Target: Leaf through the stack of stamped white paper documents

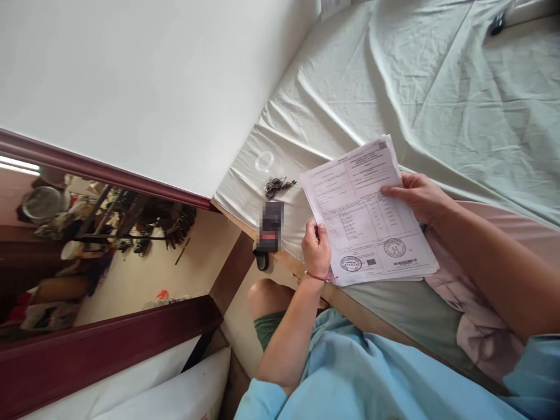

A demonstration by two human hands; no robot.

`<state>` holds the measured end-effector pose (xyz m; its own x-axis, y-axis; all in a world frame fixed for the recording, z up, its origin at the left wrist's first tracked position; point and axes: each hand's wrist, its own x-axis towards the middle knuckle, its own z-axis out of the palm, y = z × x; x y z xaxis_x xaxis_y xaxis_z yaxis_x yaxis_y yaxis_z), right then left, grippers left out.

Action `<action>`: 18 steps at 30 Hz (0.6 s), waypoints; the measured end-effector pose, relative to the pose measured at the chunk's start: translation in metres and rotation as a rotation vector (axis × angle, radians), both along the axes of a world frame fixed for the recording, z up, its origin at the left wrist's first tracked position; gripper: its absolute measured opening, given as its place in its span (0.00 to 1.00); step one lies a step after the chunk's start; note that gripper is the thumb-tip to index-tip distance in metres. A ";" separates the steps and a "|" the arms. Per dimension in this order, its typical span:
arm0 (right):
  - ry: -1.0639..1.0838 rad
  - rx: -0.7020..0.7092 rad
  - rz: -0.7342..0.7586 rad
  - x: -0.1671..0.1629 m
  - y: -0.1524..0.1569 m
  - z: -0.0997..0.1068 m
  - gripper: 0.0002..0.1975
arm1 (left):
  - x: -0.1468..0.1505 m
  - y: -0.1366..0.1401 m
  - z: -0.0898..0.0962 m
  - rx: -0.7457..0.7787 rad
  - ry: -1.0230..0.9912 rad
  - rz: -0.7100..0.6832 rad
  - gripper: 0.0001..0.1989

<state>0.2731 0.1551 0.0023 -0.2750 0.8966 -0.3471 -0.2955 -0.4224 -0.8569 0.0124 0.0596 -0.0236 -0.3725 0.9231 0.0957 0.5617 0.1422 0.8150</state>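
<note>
A stack of printed papers (363, 216) with round stamps, a table and a barcode on its top sheet is held tilted over the bed. My left hand (317, 248), with a red string at the wrist, closes on its left edge, thumb on top. At the right edge my right hand (413, 195) grips the stack, its thumb on the top sheet and its other fingers hidden behind. Left of the papers, a bunch of keys (276, 186) lies on the sheet beside a clear round container (265, 162). A dark flat object (272, 227), partly blurred, lies at the bed's edge.
The bed (341, 99) has a wrinkled pale green sheet. Pink cloth (464, 291) lies by my right arm. A white wall (131, 81) rises on the left, above a dark red framed opening (109, 318) showing household items. A black slipper (261, 261) is below the bed's edge.
</note>
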 end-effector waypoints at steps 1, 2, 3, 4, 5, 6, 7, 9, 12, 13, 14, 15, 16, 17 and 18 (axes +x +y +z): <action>0.010 0.003 -0.019 0.000 0.000 -0.001 0.19 | -0.001 -0.001 0.001 0.033 -0.002 0.023 0.13; 0.025 0.007 -0.031 0.000 0.000 -0.001 0.18 | -0.002 -0.003 0.002 0.066 -0.024 0.041 0.18; 0.043 0.009 -0.037 0.000 0.000 -0.002 0.17 | -0.003 -0.003 0.004 0.094 -0.073 0.041 0.23; 0.058 0.009 -0.038 0.000 0.000 -0.001 0.18 | -0.004 -0.004 0.006 0.106 -0.153 0.014 0.28; 0.072 0.008 -0.037 0.000 0.000 -0.001 0.18 | -0.004 -0.004 0.009 0.101 -0.259 -0.034 0.31; 0.080 0.009 -0.041 0.000 0.000 0.000 0.18 | -0.003 -0.005 0.012 0.078 -0.375 -0.096 0.31; 0.083 0.014 -0.049 0.000 0.000 0.000 0.19 | -0.001 -0.005 0.015 0.043 -0.484 -0.156 0.30; 0.072 0.040 -0.067 -0.001 -0.001 0.001 0.18 | 0.003 -0.007 0.020 -0.021 -0.634 -0.220 0.27; 0.026 0.108 -0.087 -0.004 -0.001 0.001 0.19 | 0.010 -0.010 0.021 -0.041 -0.671 -0.198 0.25; 0.009 0.133 -0.087 -0.005 -0.001 0.000 0.20 | 0.010 -0.010 0.019 -0.040 -0.659 -0.185 0.25; -0.010 0.158 -0.086 -0.006 -0.001 -0.001 0.21 | 0.010 -0.010 0.016 -0.043 -0.642 -0.175 0.26; -0.036 0.185 -0.086 -0.007 -0.001 -0.003 0.22 | 0.008 -0.009 0.013 -0.048 -0.625 -0.163 0.26; -0.076 0.214 -0.089 -0.008 -0.001 -0.006 0.23 | 0.006 -0.009 0.009 -0.051 -0.614 -0.144 0.27; -0.136 0.249 -0.099 -0.009 0.000 -0.009 0.22 | 0.003 -0.007 0.005 -0.054 -0.612 -0.118 0.27; -0.212 0.289 -0.116 -0.009 0.001 -0.012 0.21 | 0.001 -0.006 0.003 -0.053 -0.623 -0.084 0.28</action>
